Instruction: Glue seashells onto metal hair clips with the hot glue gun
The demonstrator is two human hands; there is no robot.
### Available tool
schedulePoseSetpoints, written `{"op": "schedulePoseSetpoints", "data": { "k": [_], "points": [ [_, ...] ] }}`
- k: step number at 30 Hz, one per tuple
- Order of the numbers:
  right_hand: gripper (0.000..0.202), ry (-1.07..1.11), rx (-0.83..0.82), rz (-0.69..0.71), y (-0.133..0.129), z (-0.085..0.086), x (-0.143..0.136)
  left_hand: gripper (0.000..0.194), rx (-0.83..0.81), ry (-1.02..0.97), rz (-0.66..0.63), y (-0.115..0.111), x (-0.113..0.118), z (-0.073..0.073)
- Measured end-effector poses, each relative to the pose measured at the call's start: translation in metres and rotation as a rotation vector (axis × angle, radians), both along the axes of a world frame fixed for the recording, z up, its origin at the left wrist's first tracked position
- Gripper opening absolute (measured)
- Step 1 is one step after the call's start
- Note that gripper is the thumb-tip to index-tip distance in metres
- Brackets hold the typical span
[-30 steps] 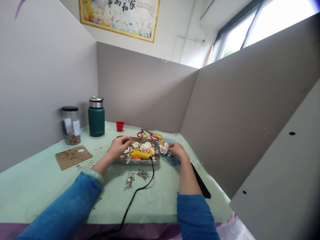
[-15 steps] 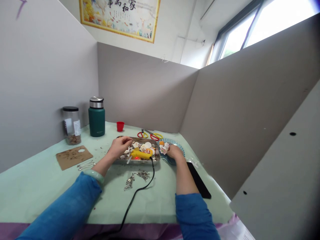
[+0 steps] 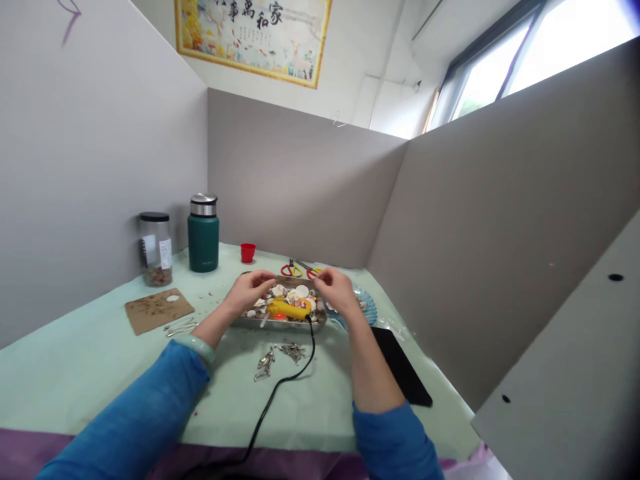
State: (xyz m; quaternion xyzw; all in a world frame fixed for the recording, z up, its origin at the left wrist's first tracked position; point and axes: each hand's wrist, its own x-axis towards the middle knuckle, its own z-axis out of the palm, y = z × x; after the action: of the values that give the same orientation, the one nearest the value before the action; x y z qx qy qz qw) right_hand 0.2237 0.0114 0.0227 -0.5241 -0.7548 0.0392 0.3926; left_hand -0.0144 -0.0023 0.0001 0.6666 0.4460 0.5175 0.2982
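Note:
Over the left end of the metal tray [image 3: 320, 324], my left hand [image 3: 246, 292] is closed, thumb and fingertips together; anything in its pinch is too small to make out. My right hand [image 3: 338, 291] hovers between the tray's right end and the blue scalloped plate [image 3: 370, 308], also pinched, its contents unclear. White and tan shells [image 3: 301, 291] fill the tray. Across them lies a yellow glue gun [image 3: 290, 308] with a small red light, nozzle to the left. The right hand partly hides the plate and what lies in it.
A black cord [image 3: 280, 381] runs toward the front edge past metal clips [image 3: 265, 365]. On the left are a brown board [image 3: 160, 313], a jar [image 3: 156, 250] and a green flask [image 3: 203, 243]. Behind stand a red cup [image 3: 247, 253] and scissors [image 3: 291, 271]. A black slab [image 3: 403, 367] lies right.
My right hand has lifted off the plate and moved left toward the tray, leaving the shell pieces it was touching. My left hand stays over the tray. The view has shifted slightly.

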Motion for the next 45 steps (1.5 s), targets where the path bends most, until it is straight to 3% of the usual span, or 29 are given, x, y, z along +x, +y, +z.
{"op": "schedulePoseSetpoints", "data": {
  "k": [3,7,18,26,30,35,40,45],
  "points": [
    [0.011,-0.064,0.052,0.227,-0.012,-0.002,-0.045,0.051,0.000,-0.017,-0.165,-0.005,0.003,0.004],
    [0.011,-0.095,0.062,0.215,-0.017,-0.007,-0.073,0.047,-0.018,-0.048,-0.251,-0.003,0.003,0.003],
    [0.006,0.027,0.170,0.306,-0.018,-0.013,-0.070,0.034,-0.140,-0.269,-0.290,-0.004,0.002,0.001],
    [0.008,0.070,0.196,0.327,-0.011,-0.023,-0.071,0.032,-0.084,-0.190,-0.265,0.005,0.001,-0.004],
    [0.011,0.164,0.155,0.353,-0.008,-0.026,-0.074,0.034,-0.052,-0.194,-0.237,0.008,0.000,-0.007],
    [0.013,0.430,0.085,0.387,-0.006,-0.023,-0.072,0.035,-0.103,-0.259,-0.221,0.003,0.000,-0.003],
    [0.016,0.632,-0.003,0.394,-0.002,-0.021,-0.067,0.034,-0.154,-0.339,-0.261,0.001,-0.001,-0.003],
    [0.021,0.633,-0.115,0.439,-0.001,-0.023,-0.066,0.033,-0.149,-0.332,-0.307,0.002,-0.002,-0.005]
  ]
}}
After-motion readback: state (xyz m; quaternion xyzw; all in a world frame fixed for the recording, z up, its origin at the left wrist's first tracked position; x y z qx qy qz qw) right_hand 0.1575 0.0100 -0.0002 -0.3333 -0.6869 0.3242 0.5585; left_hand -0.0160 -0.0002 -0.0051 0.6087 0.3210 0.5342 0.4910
